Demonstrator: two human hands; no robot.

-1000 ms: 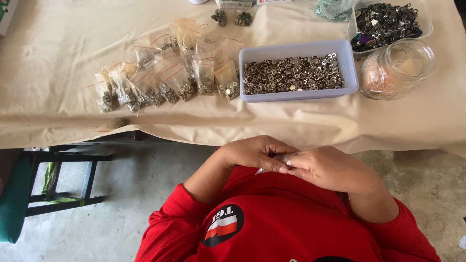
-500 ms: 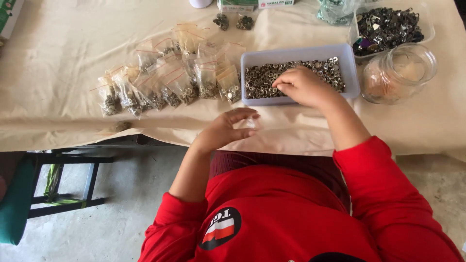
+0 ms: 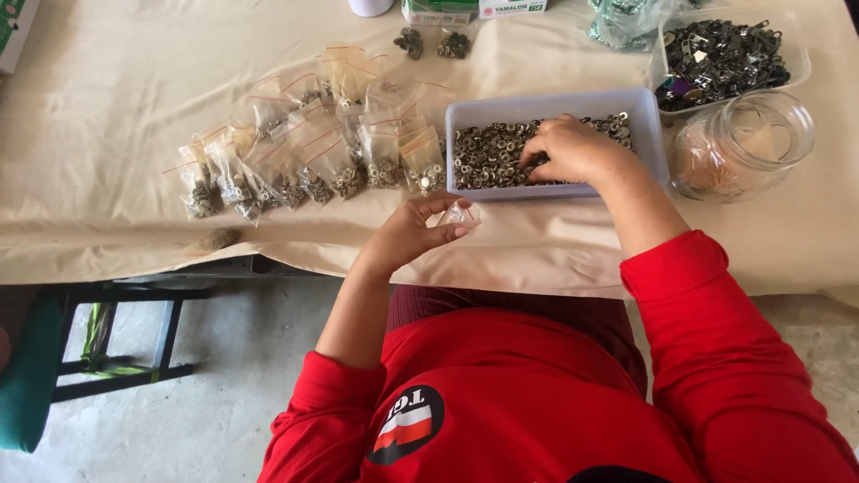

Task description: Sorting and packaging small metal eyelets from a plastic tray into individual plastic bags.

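Head camera looks steeply down, near table (image 3: 107, 161).

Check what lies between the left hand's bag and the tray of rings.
In the head view, only bare cloth separates the small clear bag in the left hand from the tray; the filled bags lie further left.

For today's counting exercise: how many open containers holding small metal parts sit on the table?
2. The pale rectangular tray of ring-shaped parts lies under the right hand; the clear tub of dark metal pieces sits at the far right. Others may lie outside the view.
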